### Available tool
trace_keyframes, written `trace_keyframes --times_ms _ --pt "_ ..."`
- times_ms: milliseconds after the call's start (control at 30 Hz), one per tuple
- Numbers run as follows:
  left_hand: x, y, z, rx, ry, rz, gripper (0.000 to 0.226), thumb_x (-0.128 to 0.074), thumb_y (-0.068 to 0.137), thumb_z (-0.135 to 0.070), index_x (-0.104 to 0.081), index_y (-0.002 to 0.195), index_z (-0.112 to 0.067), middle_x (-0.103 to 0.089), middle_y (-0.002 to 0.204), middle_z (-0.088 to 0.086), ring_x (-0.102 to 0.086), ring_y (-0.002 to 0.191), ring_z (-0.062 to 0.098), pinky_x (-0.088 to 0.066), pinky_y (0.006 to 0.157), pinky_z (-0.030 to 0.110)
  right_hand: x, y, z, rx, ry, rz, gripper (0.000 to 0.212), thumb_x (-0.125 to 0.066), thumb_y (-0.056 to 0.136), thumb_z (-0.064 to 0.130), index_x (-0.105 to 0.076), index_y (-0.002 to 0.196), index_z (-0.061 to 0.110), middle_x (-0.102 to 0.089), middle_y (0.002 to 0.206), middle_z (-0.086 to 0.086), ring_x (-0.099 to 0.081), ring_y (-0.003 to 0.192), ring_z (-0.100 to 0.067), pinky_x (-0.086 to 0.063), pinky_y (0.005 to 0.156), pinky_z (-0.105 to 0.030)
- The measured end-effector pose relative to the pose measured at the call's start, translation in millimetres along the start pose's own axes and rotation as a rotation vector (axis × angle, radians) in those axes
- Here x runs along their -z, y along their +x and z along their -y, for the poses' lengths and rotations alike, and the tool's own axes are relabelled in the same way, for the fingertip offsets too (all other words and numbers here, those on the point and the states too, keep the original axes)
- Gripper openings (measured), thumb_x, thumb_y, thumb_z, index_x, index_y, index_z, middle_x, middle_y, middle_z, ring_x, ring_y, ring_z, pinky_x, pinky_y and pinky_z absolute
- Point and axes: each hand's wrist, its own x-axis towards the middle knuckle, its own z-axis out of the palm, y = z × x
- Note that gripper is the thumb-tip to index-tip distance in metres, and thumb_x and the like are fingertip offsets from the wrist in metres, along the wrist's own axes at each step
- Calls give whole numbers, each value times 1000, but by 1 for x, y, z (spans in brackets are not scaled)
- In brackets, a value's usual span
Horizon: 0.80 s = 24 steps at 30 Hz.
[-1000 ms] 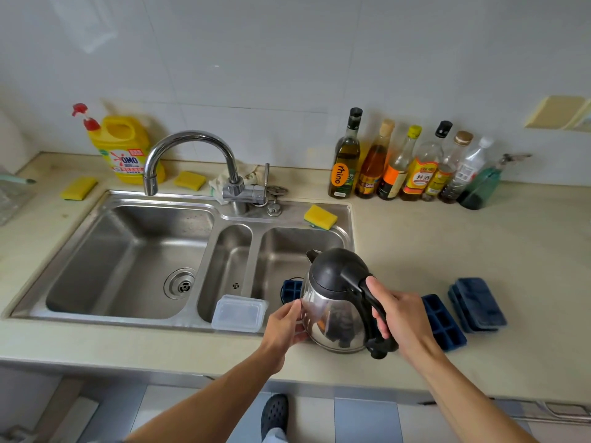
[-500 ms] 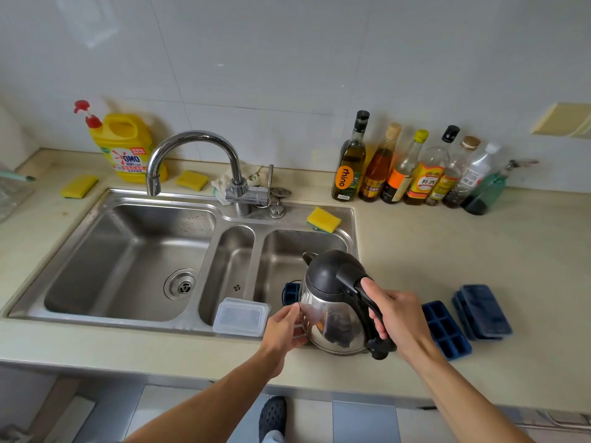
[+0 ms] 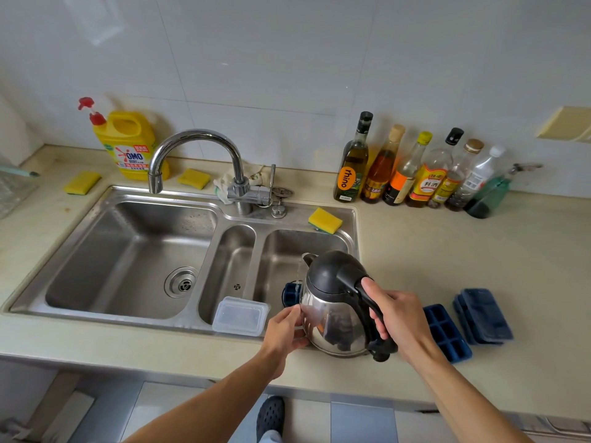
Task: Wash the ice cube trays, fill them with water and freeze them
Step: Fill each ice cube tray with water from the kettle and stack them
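Our right hand [image 3: 399,318], low and right of centre in the frame, is clenched around the black handle of the kettle [image 3: 335,302]. Our left hand [image 3: 284,330] presses its fingers against the kettle's shiny steel side, just left of it, steadying it rather than closing around it. The kettle tilts toward the sink [image 3: 134,199], and a thin stream of water [image 3: 299,271] falls from its spout.

Below the spout, a dark blue ice cube tray [image 3: 291,294] sits in the sink's right basin, mostly hidden behind the kettle; the water lands on it. Just left of our left hand a clear plastic lid or box [image 3: 240,315] rests on the sink's front edge over the narrow middle basin.

To the right of our right hand, a second blue ice cube tray [image 3: 446,330] lies open on the tabletop [image 3: 447,257], and just beside it, further right, is a stack of blue trays or lids [image 3: 484,316]; we cannot tell which.

Further up, a yellow sponge [image 3: 324,220] rests on the sink's back right corner. The tap [image 3: 198,158] arches over the large left basin. A row of bottles [image 3: 412,171] stands against the wall at upper right, and a yellow detergent jug [image 3: 129,143] stands at upper left, with two more yellow sponges [image 3: 82,182] near it.
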Motion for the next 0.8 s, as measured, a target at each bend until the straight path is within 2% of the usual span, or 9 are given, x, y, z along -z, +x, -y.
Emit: trace_keyframes --times_ms 100,267,433,567,800 --pt "0 1 -1 3 3 -6 28 -52 106 -31 -74 109 -15 -75 110 12 -69 108 31 -59 93 45 0 1 0 -3 0 4 60 -68 90 54 -60 44 15 -54 46 -6 -46 37 -18 -40 39 -26" --pt "-2 0 -1 5 -7 1 28 -52 106 -31 -72 114 -13 -74 111 13 -69 108 32 -59 93 45 2 1 2 -2 9 4 59 -69 89 53 -61 44 15 -55 47 -5 -47 37 -17 -40 39 -25" --pt "-2 -1 -1 6 -5 0 29 -51 106 -30 -72 113 -12 -73 112 14 -69 108 33 -58 95 48 1 1 3 -11 5 -7 61 -69 90 53 -60 42 16 -54 44 -4 -46 36 -16 -39 38 -23" --pt "-2 -1 -1 6 -6 -5 27 -52 106 -30 -71 113 -13 -73 112 13 -69 107 32 -61 90 43 2 1 3 -16 10 -9 60 -69 90 52 -61 43 16 -55 45 -4 -47 37 -16 -39 38 -24" --pt "-2 -2 0 6 0 6 27 -52 106 -30 -71 113 -12 -73 111 15 -70 105 34 -59 93 48 3 0 2 -12 -2 0 60 -69 89 55 -61 44 17 -54 44 -3 -46 36 -16 -39 38 -23"
